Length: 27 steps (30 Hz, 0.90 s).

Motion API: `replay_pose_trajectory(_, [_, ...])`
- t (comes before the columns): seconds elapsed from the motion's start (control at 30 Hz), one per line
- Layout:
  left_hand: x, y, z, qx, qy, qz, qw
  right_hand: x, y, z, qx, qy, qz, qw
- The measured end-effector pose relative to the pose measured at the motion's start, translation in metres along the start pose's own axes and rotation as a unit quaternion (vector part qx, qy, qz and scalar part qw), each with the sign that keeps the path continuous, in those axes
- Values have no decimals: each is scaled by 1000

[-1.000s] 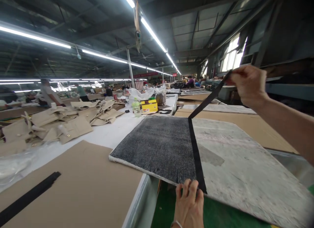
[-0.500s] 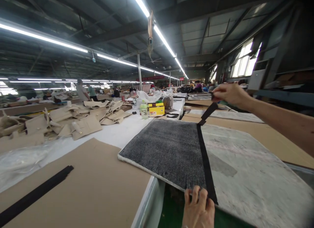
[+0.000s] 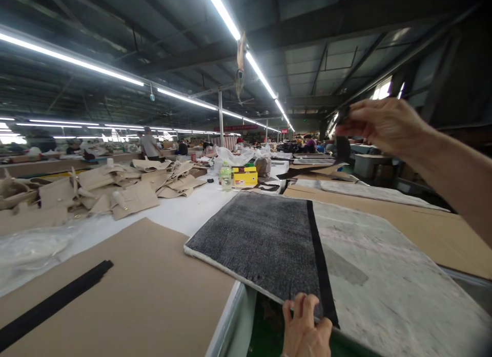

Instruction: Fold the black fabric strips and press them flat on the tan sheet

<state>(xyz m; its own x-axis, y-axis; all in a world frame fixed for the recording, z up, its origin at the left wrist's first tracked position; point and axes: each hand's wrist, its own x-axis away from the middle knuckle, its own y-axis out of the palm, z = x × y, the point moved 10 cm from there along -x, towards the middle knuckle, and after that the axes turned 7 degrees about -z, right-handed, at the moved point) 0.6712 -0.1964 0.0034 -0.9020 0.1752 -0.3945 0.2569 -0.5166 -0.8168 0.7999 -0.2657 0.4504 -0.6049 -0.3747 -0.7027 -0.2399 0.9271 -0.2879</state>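
A dark grey, fabric-textured panel [image 3: 257, 239] with a pale edge lies flat across the gap between two work surfaces. Along its right side runs a black strip [image 3: 322, 265]. My left hand [image 3: 306, 326] grips the panel's near edge by the right corner, fingertips curled over the top. High at the right, my right hand [image 3: 378, 124] is closed in a pinch on a dark strip [image 3: 342, 148], which hangs below the fingers, blurred. That hanging strip is apart from the panel. On the left lies a bundle of black strips [image 3: 57, 306].
Brown board [image 3: 154, 285] covers the near-left table. Beige cut pieces [image 3: 103, 185] are piled behind it, beside clear plastic [image 3: 34, 247]. A bottle [image 3: 226, 179] and yellow box [image 3: 245, 177] stand further back. A stained pale board [image 3: 369, 254] lies right. People work far off.
My right hand has risen, lifting its dark strip away from the panel's far right corner. My left hand stays at the near edge, shifted only slightly.
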Motion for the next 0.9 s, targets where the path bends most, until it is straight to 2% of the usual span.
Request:
replay_pose_trajectory(0.03, [3, -23, -4, 50, -26, 22, 998, 10, 27, 1, -14, 9, -59, 998])
replay_pose_trajectory(0.07, [9, -54, -11, 102, -60, 66, 991, 21, 54, 0, -24, 13, -107, 994])
replay_pose_trajectory(0.17, [37, -161, -35, 243, -166, 190, 937, 53, 131, -10, -33, 7, -206, 978])
replay_pose_trajectory(0.27, [74, -263, -42, 353, -196, 286, 869, 86, 210, -38, -20, -32, -304, 952])
replay_pose_trajectory(0.33, [103, -316, -36, 382, -179, 337, 842, 111, 260, -61, -14, -65, -357, 932])
replay_pose_trajectory(0.37, [118, -334, -34, 383, -175, 355, 834, 123, 284, -73, -15, -82, -375, 923])
replay_pose_trajectory(0.43, [151, -360, -31, 376, -177, 387, 823, 148, 328, -96, -24, -114, -406, 906])
replay_pose_trajectory(0.57, [230, -384, -38, 332, -222, 460, 793, 203, 410, -140, -75, -145, -473, 866])
replay_pose_trajectory(0.67, [300, -395, -43, 281, -273, 512, 765, 242, 459, -169, -106, -176, -514, 833])
replay_pose_trajectory(0.8, [389, -403, -37, 242, -312, 567, 723, 278, 510, -196, -153, -207, -511, 820])
replay_pose_trajectory(0.87, [425, -402, -31, 260, -311, 589, 699, 301, 540, -205, -213, -185, -551, 785])
replay_pose_trajectory(0.9, [440, -400, -28, 280, -306, 600, 684, 319, 557, -209, -240, -167, -591, 752])
